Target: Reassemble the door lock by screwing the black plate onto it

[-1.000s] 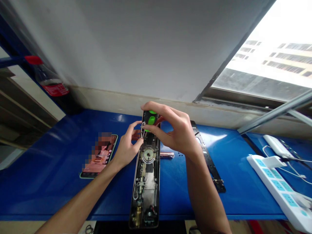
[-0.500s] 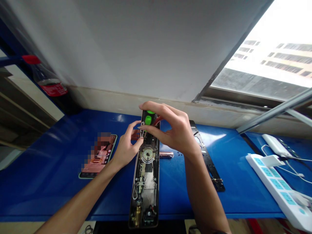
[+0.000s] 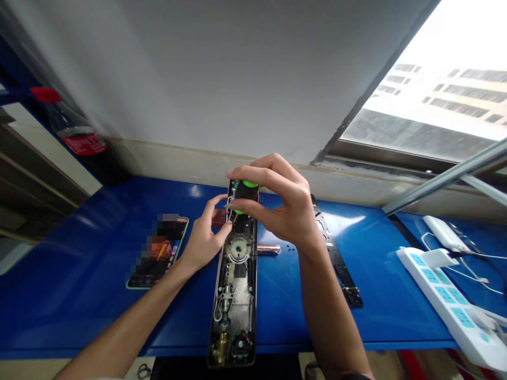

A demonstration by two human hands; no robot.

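Note:
A long, narrow housing [image 3: 240, 274], which looks like an opened electronic door lock panel, points away from me with its inner side up. Brass parts, a round metal disc and thin wires show inside it. My left hand [image 3: 208, 232] grips its upper left edge, thumb tip over the rim by the wires. Above the far end, my right hand [image 3: 279, 203] is curled, thumb and fingers around a black-and-green piece [image 3: 247, 193]. That piece looks like a tool handle, but my fingers cover part of it and its kind is unclear.
Left on the blue table [image 3: 91, 253] lies a lit phone [image 3: 162, 256], with a cola bottle [image 3: 81, 134] behind. A copper-coloured cylinder [image 3: 269, 249], small dark bits [image 3: 291, 247] and a black perforated plate [image 3: 336, 258] lie right of the housing. A white power strip [image 3: 447, 295] stands far right.
The black-and-green piece has turned within my right fingers, and its green parts show at different places. My left hand keeps its place on the housing. The phone's picture has changed.

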